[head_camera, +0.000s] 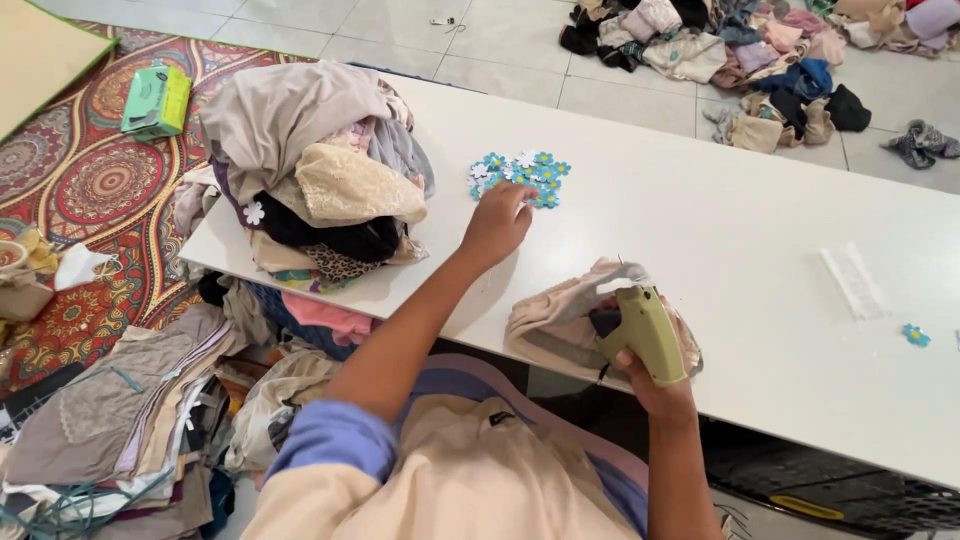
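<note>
Pretty bright, even light overall. White table (760, 240) w/ soft sheen, no harsh glare. Faint soft shadow under the left hand (497, 222). Slight motion blur there, edges bend a bit, wide-angle lens prob.

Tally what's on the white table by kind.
Heap of folded garments: 1
Cluster of small paper flowers, left hand on it: 1
Beige garment: 1
Green glue gun in right hand: 1
Lone blue flower: 1
White strip: 1
Total: 6
</note>
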